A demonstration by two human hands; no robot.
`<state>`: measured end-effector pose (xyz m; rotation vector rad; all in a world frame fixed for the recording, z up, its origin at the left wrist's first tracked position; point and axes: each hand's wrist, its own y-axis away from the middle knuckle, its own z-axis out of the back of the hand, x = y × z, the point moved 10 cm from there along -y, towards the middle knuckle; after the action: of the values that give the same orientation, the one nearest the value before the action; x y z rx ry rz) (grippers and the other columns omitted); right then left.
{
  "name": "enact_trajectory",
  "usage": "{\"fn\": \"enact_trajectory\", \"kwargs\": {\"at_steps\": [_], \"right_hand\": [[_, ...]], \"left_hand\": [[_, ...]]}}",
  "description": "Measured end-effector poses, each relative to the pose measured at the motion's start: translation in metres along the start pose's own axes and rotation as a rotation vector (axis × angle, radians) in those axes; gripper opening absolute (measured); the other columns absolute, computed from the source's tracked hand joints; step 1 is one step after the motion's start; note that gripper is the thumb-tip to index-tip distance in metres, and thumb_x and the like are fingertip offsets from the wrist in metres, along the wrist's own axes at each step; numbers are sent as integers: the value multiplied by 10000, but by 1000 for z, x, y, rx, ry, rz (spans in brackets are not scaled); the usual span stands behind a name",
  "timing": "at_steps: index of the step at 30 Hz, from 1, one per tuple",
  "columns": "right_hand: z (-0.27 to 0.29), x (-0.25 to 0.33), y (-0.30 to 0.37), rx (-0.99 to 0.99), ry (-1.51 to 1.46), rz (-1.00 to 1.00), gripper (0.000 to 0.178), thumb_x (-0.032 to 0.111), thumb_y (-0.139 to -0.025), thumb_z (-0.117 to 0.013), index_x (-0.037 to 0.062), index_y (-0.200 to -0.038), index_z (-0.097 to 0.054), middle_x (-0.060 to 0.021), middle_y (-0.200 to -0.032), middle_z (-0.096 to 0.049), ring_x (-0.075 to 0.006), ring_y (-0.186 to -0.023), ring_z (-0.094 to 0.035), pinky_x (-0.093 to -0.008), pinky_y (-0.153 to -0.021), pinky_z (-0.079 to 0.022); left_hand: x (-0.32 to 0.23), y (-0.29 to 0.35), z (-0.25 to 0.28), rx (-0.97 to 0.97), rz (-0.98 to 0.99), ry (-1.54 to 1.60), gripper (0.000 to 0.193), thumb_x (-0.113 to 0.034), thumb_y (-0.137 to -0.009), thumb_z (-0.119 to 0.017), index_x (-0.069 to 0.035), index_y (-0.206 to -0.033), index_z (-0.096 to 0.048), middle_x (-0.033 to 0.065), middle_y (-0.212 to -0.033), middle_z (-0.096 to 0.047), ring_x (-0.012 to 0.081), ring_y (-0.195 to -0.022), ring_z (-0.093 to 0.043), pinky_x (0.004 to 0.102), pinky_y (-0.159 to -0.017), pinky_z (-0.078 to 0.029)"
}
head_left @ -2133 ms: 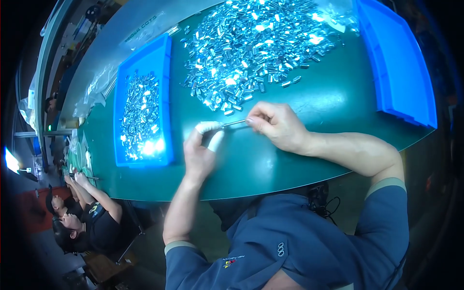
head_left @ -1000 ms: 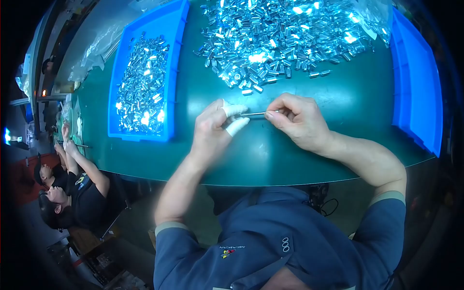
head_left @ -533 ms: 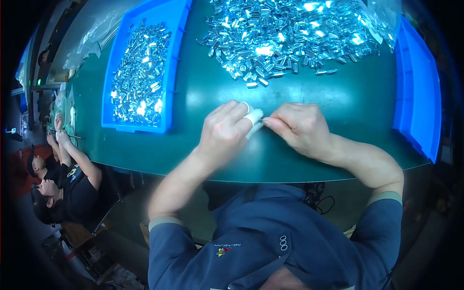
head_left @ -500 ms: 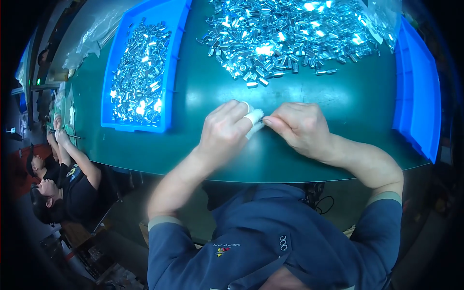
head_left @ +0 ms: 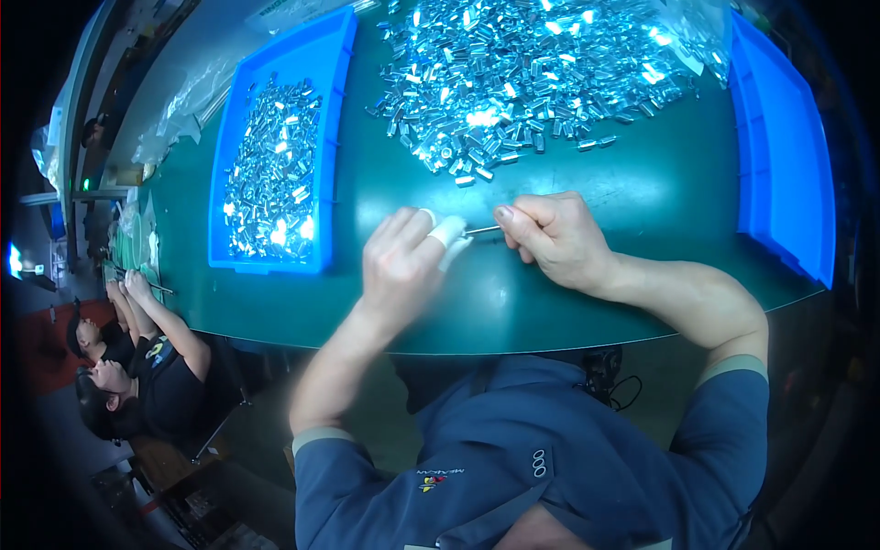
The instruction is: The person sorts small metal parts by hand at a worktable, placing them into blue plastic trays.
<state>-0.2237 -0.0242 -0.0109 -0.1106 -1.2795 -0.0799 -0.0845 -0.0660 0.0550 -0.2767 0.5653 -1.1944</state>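
Observation:
My left hand (head_left: 400,261), with white coverings on some fingers, is closed in a pinch near the front of the green table. Whatever sits between those fingertips is too small to make out. A thin metal rod (head_left: 484,229) stretches from them to my right hand (head_left: 561,240), whose thumb and curled fingers grip its other end. Beyond my hands lies a large heap of small shiny metal pieces (head_left: 527,87). More such pieces (head_left: 273,174) fill much of a blue tray (head_left: 327,183) on the left.
Another blue tray (head_left: 786,156) stands at the right edge of the green table (head_left: 642,312). Clear plastic bags (head_left: 179,119) lie at the far left. Two other people in dark shirts (head_left: 170,390) are at the left, their hands at the table's edge.
My hands have drawn apart, the left one moving leftward, and the rod between them now shows. The whole view has shifted slightly.

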Motion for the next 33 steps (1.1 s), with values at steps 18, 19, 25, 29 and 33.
{"fn": "enact_trajectory", "kwargs": {"at_steps": [18, 19, 25, 29, 33], "right_hand": [[15, -2, -4, -81, 43, 137, 414, 260, -1056, -645, 33, -712, -619, -64, -581, -603, -135, -509, -547, -348, -496, -421], [15, -4, -4, -86, 56, 129, 409, 257, -1056, -647, 34, -714, -623, -64, -584, -607, -135, -512, -547, -347, -497, -421], [16, 1, -4, -86, 19, 127, 372, 238, -1046, -663, 28, -740, -637, -61, -602, -614, -122, -538, -547, -333, -517, -430], [16, -6, -5, -101, -34, 81, 294, 211, -1038, -676, 24, -812, -669, -42, -660, -643, -98, -586, -563, -311, -539, -438], [17, -10, -5, -122, -124, 26, 186, 173, -1027, -688, 16, -928, -695, -18, -736, -667, -66, -640, -571, -278, -565, -451]], "left_hand": [[77, -10, 21, 21, 186, -179, 351, -140, -850, -841, -50, -1168, -726, 150, -1094, -694, 346, -1021, -665, 447, -884, -548], [71, -15, 5, 32, 229, -150, 356, -183, -832, -862, -52, -1136, -730, 137, -1031, -683, 336, -971, -657, 434, -841, -544], [76, -25, -19, 31, 255, -187, 220, -124, -815, -861, -43, -954, -711, 139, -993, -678, 343, -910, -644, 436, -769, -524], [77, -6, -16, 26, 311, 80, 186, -14, -827, -823, -30, -970, -706, 136, -962, -695, 335, -917, -655, 410, -787, -528], [55, 3, -7, 25, 272, 231, 193, 6, -830, -812, -30, -986, -704, 127, -989, -722, 314, -909, -675, 399, -789, -537]]}}
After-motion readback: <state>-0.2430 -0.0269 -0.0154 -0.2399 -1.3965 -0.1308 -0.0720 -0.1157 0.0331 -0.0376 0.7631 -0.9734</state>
